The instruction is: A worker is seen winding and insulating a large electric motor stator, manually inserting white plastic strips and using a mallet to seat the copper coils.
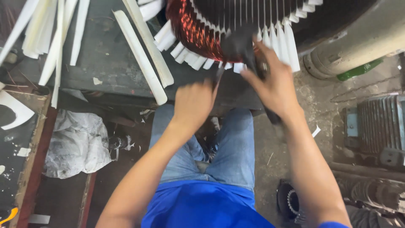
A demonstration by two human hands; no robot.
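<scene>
The big motor stator (219,25) lies at the counter's (105,71) far edge, one of its kind, copper winding (190,29) ringed by some twenty white insulation tabs (291,46). My right hand (274,84) has its fingers wrapped round a dark mallet (240,44); a glancing blow could nick the copper or crush a tab. My left hand (194,103) curls by the winding; whether it pinches anything, I cannot tell. About ten loose white strips (139,55) lie on the counter's left.

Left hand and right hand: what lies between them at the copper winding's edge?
In the head view, a dark blurred tool lies between the left hand and right hand, against the copper winding.
</scene>
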